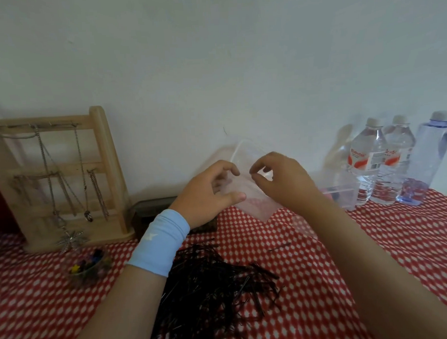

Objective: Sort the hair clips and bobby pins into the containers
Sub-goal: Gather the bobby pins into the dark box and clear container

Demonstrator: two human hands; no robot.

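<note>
A clear plastic container (246, 196) is held tilted above the red-and-white checked tablecloth (372, 253), its rim towards the wall. My left hand (208, 192), with a light blue wristband, grips its left edge. My right hand (283, 180) pinches its right rim. A large pile of black bobby pins (216, 283) lies in front of me between my forearms. One stray bobby pin (279, 247) lies apart to the right. A small clear bowl (90, 266) with colourful hair clips sits at the left.
A wooden jewellery stand (65, 180) hung with necklaces stands at the back left, a dark box (152, 207) beside it. A second clear container (342, 193), three water bottles (369, 161) and a blue glass object (413, 190) line the back right.
</note>
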